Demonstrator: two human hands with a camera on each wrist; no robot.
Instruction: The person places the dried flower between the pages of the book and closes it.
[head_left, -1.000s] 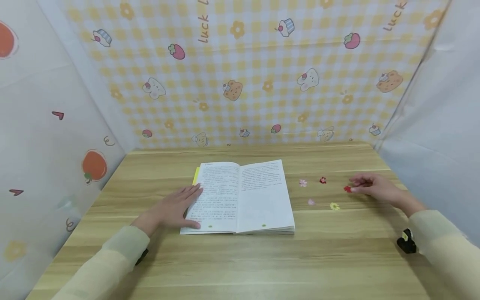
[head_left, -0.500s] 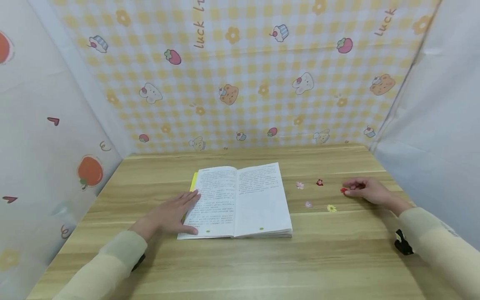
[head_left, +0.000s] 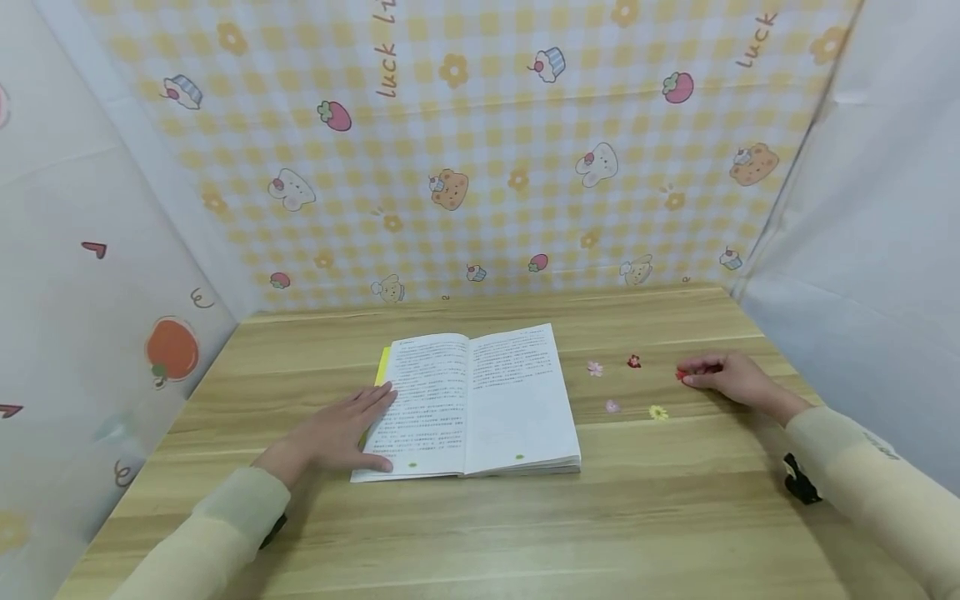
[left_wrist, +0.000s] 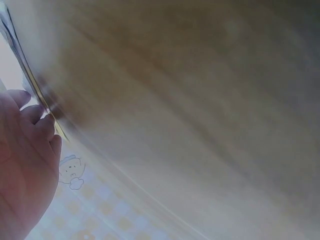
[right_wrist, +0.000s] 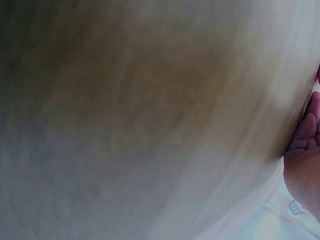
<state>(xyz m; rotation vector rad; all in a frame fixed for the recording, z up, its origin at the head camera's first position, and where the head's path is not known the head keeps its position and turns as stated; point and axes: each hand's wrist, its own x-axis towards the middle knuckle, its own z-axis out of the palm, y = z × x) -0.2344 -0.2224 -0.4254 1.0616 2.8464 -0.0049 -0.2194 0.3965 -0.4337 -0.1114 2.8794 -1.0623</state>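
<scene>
An open book [head_left: 517,417] lies on the wooden table with printed pages facing up. My left hand [head_left: 337,433] rests on the left page's outer edge, fingers extended and thumb near the bottom corner. In the left wrist view, the fingers of that hand [left_wrist: 30,160] lie along the book's side. At the right, my right hand [head_left: 731,380] pinches a small red flower [head_left: 681,375] between thumb and finger, low at the tabletop. Whether the flower touches the table, I cannot tell. Only part of the right hand [right_wrist: 302,155] shows in the right wrist view.
Between book and right hand lie a pale pink flower [head_left: 595,368], a dark red flower [head_left: 634,361], a lilac flower [head_left: 612,406] and a yellow flower [head_left: 658,412]. A checked cloth [head_left: 495,133] hangs behind the table [head_left: 495,533]; pale cloths hang at both sides.
The head view has shifted slightly, so everything sits a little further left. Both hands keep nearly the same places, the right still pinching the red flower.
</scene>
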